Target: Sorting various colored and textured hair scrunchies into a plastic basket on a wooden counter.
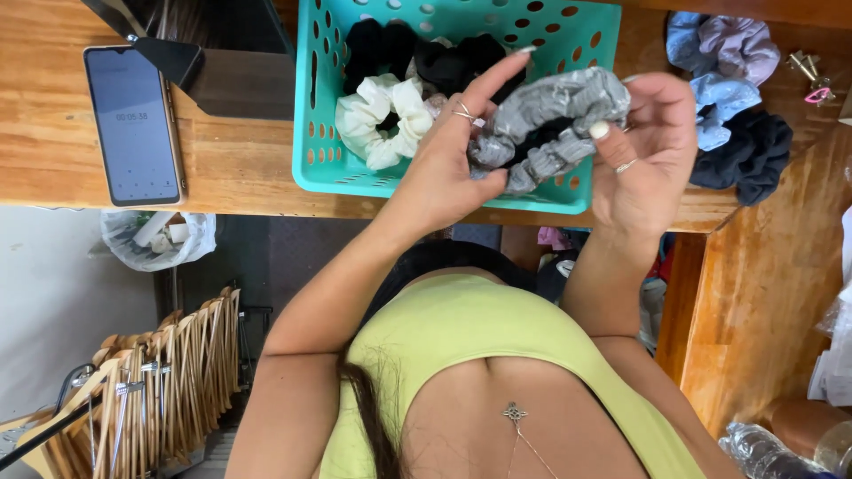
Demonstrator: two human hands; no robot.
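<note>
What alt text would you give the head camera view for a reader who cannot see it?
Both hands, left hand and right hand, hold a grey scrunchie over a teal basket of black and white scrunchies on a wooden table. A phone lies to the left, more scrunchies to the right.

Basket [312, 106] top beyond frame edge

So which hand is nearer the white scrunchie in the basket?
The left hand, right beside the white scrunchie while gripping the grey scrunchie. The right hand holds the grey one's far side, farther off.
</note>
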